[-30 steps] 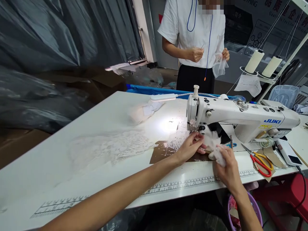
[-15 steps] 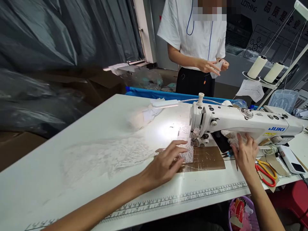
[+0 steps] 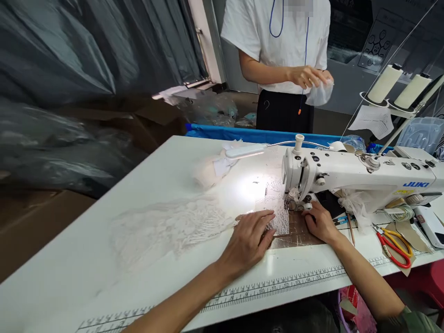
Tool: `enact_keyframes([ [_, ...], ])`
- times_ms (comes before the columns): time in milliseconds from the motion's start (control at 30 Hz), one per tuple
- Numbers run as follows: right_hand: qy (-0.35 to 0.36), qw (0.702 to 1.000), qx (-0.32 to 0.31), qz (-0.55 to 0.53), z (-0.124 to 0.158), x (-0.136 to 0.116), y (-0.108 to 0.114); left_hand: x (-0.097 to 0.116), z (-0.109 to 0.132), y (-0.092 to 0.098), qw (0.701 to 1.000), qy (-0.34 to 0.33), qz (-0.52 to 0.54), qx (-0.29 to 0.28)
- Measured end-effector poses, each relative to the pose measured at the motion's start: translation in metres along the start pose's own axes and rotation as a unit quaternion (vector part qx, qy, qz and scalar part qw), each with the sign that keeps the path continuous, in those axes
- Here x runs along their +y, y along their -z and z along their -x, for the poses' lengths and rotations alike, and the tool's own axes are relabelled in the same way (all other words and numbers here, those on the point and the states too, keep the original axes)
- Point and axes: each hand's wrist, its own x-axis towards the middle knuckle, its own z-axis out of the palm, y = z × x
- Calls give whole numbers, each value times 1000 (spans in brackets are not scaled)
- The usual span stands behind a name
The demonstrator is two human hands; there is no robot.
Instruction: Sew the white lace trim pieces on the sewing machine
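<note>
My left hand (image 3: 247, 237) lies flat, fingers stretched out, on the left edge of a white lace strip (image 3: 280, 217). The lace runs under the needle area of a white JUKI sewing machine (image 3: 354, 173), over a brown plate (image 3: 305, 233). My right hand (image 3: 321, 223) is close to the presser foot, its fingers drawn together with the thumb; their tips are partly hidden, and I cannot make out what they hold. A sheer, lacy white fabric (image 3: 166, 226) spreads over the table to the left. Bunched white tulle (image 3: 357, 206) sits below the machine arm.
Red-and-yellow-handled scissors (image 3: 395, 245) and blue snips (image 3: 342, 220) lie at the right. A lamp (image 3: 246, 151) lights the table (image 3: 138, 286). Thread cones (image 3: 385, 83) stand behind the machine. Across the table, a person in a white shirt (image 3: 291, 51) handles thin white material (image 3: 319, 93).
My right hand has left the tulle under the machine arm and moved left to the presser foot. My left hand has settled flatter on the lace. The view has shifted slightly.
</note>
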Motion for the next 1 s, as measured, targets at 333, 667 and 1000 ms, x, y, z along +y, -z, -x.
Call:
enact_keyframes([
  [333, 57, 995, 20, -77, 2, 0, 11, 4, 7, -9, 996, 15, -2, -90],
  [667, 11, 996, -10, -83, 1, 5, 13, -2, 8, -1, 986, 137, 23, -88],
  [1000, -42, 992, -74, -95, 1, 0, 15, -41, -23, -3, 983, 31, -63, -168],
])
